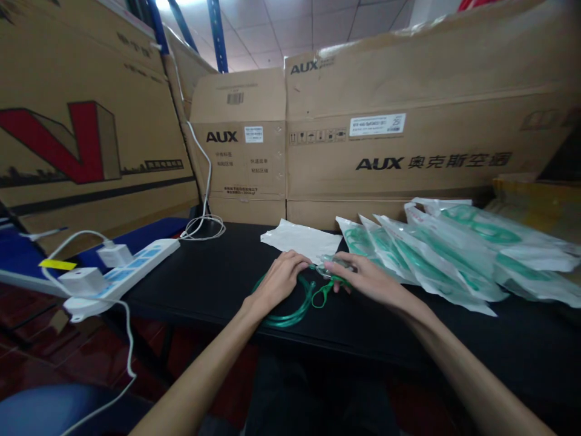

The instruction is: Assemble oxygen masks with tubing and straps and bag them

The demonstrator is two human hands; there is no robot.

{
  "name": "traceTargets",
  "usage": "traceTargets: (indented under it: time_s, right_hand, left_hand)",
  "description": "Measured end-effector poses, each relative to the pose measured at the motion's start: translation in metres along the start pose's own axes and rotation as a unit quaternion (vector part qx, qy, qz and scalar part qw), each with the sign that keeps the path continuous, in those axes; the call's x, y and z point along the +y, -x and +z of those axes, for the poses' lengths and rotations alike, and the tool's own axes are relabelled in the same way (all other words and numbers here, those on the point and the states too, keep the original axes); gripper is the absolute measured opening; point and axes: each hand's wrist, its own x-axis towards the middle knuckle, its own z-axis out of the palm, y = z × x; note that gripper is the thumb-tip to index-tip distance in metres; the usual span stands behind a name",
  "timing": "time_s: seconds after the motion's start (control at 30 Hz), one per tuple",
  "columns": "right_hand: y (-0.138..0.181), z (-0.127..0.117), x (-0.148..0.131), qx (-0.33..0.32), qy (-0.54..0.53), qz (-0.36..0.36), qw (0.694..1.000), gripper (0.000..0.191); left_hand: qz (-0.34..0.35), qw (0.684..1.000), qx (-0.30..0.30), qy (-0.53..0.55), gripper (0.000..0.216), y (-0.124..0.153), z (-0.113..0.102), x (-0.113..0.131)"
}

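Note:
My left hand (282, 277) lies over a coil of green tubing (285, 320) on the black table, its fingers closed together on the tubing near its end. Close by on the right, my right hand (358, 275) grips a clear plastic piece (323, 270), which looks like a small mask and is partly hidden by the fingers. A bright green strap loop (320, 298) hangs below that hand. The fingertips of both hands nearly meet where tubing and clear piece come together; whether these are joined I cannot tell. Behind the hands lies a white wrapper (300, 237).
Several sealed bags with green tubing (436, 260) overlap on the right. At left, a white power strip (131, 272) holds plugged-in adapters, its cable hanging off the edge. A coiled white cable (206, 227) lies further back. Large cardboard boxes (327, 181) wall the rear.

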Motion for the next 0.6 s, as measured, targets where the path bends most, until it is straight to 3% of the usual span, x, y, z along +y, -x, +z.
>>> traceTargets:
  time_s: [0.2,0.6]
  right_hand:
    - [0.000,0.007,0.014,-0.008,0.014,-0.015,1.000,0.039]
    - [0.000,0.006,0.013,-0.002,0.044,-0.001,0.999,0.040]
  left_hand:
    - [0.009,0.998,0.031,0.060,0.022,0.000,-0.003,0.002]
    - [0.032,0.994,0.031,0.095,0.020,-0.002,-0.003,0.002]
